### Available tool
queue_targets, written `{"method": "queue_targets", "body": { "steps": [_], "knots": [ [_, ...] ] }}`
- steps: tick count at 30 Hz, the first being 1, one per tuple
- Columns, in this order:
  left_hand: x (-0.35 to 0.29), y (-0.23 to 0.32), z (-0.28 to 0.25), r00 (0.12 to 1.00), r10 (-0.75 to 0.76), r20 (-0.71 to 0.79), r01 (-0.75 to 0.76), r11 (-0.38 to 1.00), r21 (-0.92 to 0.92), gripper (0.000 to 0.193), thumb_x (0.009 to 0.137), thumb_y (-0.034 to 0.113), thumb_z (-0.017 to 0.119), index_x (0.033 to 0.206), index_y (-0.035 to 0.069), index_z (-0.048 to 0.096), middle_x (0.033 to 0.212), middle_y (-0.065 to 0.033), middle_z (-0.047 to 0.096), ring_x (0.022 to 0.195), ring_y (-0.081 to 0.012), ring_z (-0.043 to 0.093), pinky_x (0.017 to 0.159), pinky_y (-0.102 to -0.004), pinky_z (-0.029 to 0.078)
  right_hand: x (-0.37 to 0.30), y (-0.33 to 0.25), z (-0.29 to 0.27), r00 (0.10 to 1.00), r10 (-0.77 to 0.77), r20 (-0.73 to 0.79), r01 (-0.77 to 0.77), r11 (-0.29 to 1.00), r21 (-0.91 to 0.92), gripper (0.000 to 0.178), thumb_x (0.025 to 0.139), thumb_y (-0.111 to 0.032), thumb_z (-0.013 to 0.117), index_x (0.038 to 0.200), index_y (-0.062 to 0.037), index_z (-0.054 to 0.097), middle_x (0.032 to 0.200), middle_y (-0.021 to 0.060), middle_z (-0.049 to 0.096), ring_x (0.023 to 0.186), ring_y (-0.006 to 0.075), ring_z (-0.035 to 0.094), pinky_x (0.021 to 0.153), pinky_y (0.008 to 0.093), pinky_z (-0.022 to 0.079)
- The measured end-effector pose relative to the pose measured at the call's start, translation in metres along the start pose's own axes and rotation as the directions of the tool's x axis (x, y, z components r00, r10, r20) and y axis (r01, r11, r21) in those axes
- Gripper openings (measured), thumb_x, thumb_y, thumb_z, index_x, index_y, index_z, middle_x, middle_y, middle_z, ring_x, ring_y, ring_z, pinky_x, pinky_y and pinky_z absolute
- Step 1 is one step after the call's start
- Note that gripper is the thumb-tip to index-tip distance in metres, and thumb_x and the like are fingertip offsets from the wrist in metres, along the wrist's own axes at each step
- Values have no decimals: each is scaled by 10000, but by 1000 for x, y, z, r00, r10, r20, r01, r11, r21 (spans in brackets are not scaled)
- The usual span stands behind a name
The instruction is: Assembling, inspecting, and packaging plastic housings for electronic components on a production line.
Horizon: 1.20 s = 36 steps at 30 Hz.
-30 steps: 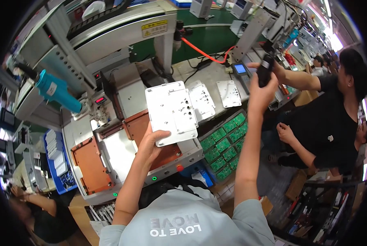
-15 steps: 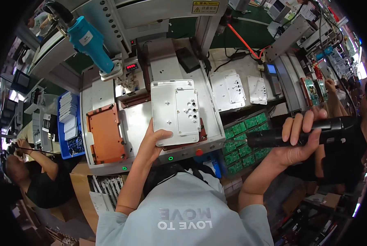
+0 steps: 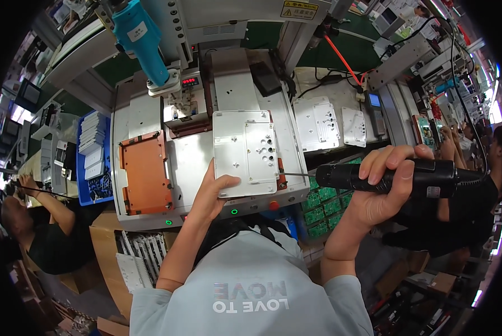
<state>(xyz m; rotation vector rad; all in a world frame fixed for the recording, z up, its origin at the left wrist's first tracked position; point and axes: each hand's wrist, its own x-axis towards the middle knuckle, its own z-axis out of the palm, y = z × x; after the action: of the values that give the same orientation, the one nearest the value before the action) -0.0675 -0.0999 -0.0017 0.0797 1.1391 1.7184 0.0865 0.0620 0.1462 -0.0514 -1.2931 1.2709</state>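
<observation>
My left hand (image 3: pixel 216 190) grips the lower left edge of a white plastic housing panel (image 3: pixel 234 151), thumb on its face. The panel has a raised rectangular section and several dark round holes on its right side. In my right hand (image 3: pixel 390 173) is a black electric screwdriver (image 3: pixel 346 177), fingers wrapped round its body. Its thin bit points left and ends close to the panel's lower right edge; whether it touches cannot be told. Behind the panel, partly hidden, lies a brown-red fixture (image 3: pixel 281 178) on the machine bed.
An empty orange-brown fixture (image 3: pixel 144 173) lies left on the machine bed. A teal driver unit (image 3: pixel 142 42) hangs above. More white panels (image 3: pixel 316 123) lie right, with green circuit boards (image 3: pixel 318 215) below them. A blue bin (image 3: pixel 98 193) stands left. Other people sit on both sides.
My right hand has brought the screwdriver left toward the panel, and its bit now shows. The panel has shifted slightly right in the picture, still in my left hand.
</observation>
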Motion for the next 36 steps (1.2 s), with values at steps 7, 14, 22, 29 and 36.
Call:
{"method": "queue_targets", "body": {
  "steps": [7, 14, 22, 29, 36],
  "knots": [
    [5, -4, 2, 1000, -8, 4, 8, 1000, 1, 761, 715, -10, 575, 1401, 26, 245, 1236, -177, 482, 1118, -287, 547, 904, -387, 508, 1, 1, -5, 1000, 2, -10, -2, 999, -37, 303, 924, -131, 501, 1187, -40, 383, 790, 66, 502, 508, 91, 413, 452, 248, 386],
    [5, -5, 8, 1000, -3, 9, 3, 1000, -8, 780, 710, -10, 581, 1408, 24, 235, 1248, -181, 476, 1119, -283, 547, 904, -376, 506, 1, 1, -11, 1000, 8, -29, -9, 999, -39, 319, 919, -132, 510, 1191, -38, 374, 791, 71, 503, 511, 96, 414, 451, 255, 389],
    [5, -8, 12, 1000, 13, 10, -13, 1000, 4, 799, 709, -7, 584, 1417, 16, 217, 1256, -181, 470, 1119, -282, 547, 904, -384, 506, 2, 0, -18, 998, 19, -52, -22, 998, -53, 326, 916, -138, 516, 1190, -40, 369, 798, 70, 510, 517, 100, 421, 458, 256, 398],
    [4, -7, 14, 1000, 3, -7, -2, 1000, 27, 788, 711, 0, 588, 1413, 23, 232, 1247, -177, 480, 1116, -279, 548, 901, -395, 502, 1, -1, -19, 1000, 9, -18, -9, 999, -43, 332, 901, -139, 533, 1184, -43, 387, 781, 62, 500, 497, 100, 419, 443, 257, 402],
    [4, -9, 17, 1000, 10, -3, -10, 999, 46, 767, 707, 5, 596, 1395, 25, 258, 1239, -175, 488, 1113, -275, 549, 897, -392, 497, 0, 2, -17, 987, -17, 161, 13, 1000, 22, 336, 877, -135, 570, 1161, -63, 405, 749, 68, 503, 437, 114, 420, 410, 267, 403]
  ]
}}
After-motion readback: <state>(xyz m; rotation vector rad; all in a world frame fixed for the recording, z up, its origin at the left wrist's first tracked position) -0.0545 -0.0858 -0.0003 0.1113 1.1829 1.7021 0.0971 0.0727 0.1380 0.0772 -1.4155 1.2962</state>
